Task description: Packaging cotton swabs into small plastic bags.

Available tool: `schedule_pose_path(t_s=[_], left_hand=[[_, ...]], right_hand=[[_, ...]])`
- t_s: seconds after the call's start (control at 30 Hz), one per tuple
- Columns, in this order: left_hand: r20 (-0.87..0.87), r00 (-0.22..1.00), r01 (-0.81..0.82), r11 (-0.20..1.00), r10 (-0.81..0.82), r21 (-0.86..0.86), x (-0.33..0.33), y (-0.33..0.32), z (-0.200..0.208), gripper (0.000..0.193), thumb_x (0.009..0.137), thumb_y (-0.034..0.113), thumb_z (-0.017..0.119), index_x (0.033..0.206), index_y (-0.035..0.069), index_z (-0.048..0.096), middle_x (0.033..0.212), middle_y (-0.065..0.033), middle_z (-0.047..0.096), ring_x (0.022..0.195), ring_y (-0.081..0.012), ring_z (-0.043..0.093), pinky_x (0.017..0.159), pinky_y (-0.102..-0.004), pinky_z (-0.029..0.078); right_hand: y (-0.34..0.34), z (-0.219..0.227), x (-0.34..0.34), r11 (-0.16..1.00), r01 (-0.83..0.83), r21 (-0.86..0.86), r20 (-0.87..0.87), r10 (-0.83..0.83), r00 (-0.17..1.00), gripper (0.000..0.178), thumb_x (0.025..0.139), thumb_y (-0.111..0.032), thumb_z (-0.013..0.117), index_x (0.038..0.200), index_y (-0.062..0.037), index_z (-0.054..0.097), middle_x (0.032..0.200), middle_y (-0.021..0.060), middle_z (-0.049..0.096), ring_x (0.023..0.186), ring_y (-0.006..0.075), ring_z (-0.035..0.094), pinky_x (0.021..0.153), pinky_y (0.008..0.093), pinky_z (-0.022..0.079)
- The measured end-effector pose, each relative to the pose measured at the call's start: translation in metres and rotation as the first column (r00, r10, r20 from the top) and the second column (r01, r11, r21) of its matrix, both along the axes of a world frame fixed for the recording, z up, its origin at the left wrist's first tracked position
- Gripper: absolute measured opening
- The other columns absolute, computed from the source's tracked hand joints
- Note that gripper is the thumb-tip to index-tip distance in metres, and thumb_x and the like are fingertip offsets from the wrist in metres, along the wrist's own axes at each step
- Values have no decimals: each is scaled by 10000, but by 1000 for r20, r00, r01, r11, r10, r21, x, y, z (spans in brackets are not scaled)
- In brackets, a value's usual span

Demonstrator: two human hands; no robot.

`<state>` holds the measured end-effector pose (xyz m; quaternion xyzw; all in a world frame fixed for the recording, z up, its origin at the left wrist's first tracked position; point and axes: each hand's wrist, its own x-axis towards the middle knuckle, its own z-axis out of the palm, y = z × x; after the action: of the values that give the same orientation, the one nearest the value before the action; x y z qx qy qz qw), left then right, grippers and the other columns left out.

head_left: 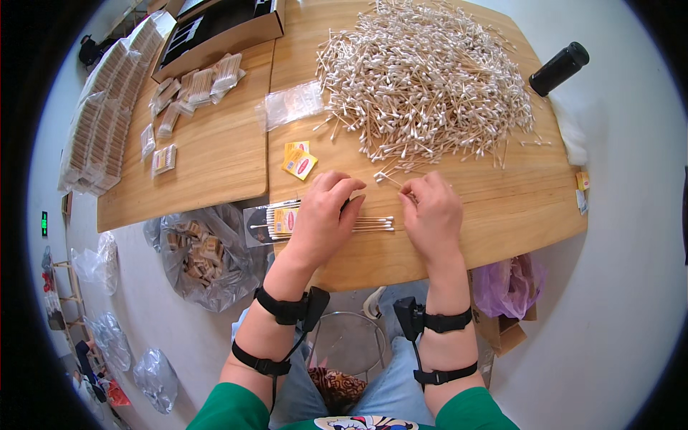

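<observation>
My right hand (pixel 434 215) pinches at a cotton swab (pixel 389 179) by the near edge of the swab pile; its white tip points away to the left. My left hand (pixel 326 215) is over a row of cotton swabs (pixel 373 223), its thumb and index finger curved with a gap between them. The swabs lie sideways and stick out on both sides of that hand. A yellow card (pixel 286 221) lies on them, and a clear plastic bag (pixel 256 228) shows beneath their left end. How the left hand's other fingers touch the swabs is hidden.
A large heap of loose swabs (pixel 430 79) covers the back of the table. Yellow cards (pixel 299 162) and clear bags (pixel 292 104) lie left of it. Bagged swab packs (pixel 201 86), stacked packs (pixel 107 107), a cardboard box (pixel 222 36) and a black bottle (pixel 560 69) stand around.
</observation>
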<state>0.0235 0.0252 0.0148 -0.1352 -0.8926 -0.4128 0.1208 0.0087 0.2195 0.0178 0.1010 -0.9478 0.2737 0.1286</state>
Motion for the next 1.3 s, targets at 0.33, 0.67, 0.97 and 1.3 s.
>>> schedule_pose_path(t_s=[0.33, 0.67, 0.97, 1.3], left_hand=[[-80, 996, 31, 997, -37, -73, -5, 0, -9, 212, 832, 4, 663, 1042, 33, 666, 1057, -150, 624, 992, -342, 598, 861, -419, 486], [-73, 997, -37, 998, 33, -60, -6, -2, -12, 168, 849, -31, 611, 996, 19, 676, 1015, -138, 635, 975, -334, 604, 846, -408, 491], [-27, 991, 127, 983, -131, -132, -1, 3, -9, 152, 768, -57, 593, 851, 45, 668, 965, -113, 622, 965, -326, 596, 854, -413, 478], [-72, 997, 22, 999, -24, -33, -2, 8, -9, 219, 756, -76, 580, 917, 42, 669, 1000, -118, 626, 985, -334, 594, 862, -419, 480]], right_hand=[[18, 1, -5, 983, 99, -153, 70, -89, 994, 68, 806, -91, 714, 824, -77, 650, 851, 92, 598, 840, 306, 615, 725, 413, 497], [-12, 0, -3, 956, -125, -265, 18, 135, 991, 113, 812, -64, 697, 922, -64, 672, 905, 98, 632, 886, 311, 617, 776, 428, 491], [50, -6, -9, 996, 45, -71, -55, -49, 997, 131, 753, 14, 684, 870, -44, 676, 903, 98, 643, 877, 299, 605, 778, 406, 488], [17, 0, -3, 947, -203, -248, 195, 254, 947, 81, 752, -16, 701, 829, -8, 679, 820, 133, 638, 824, 318, 632, 729, 414, 506]])
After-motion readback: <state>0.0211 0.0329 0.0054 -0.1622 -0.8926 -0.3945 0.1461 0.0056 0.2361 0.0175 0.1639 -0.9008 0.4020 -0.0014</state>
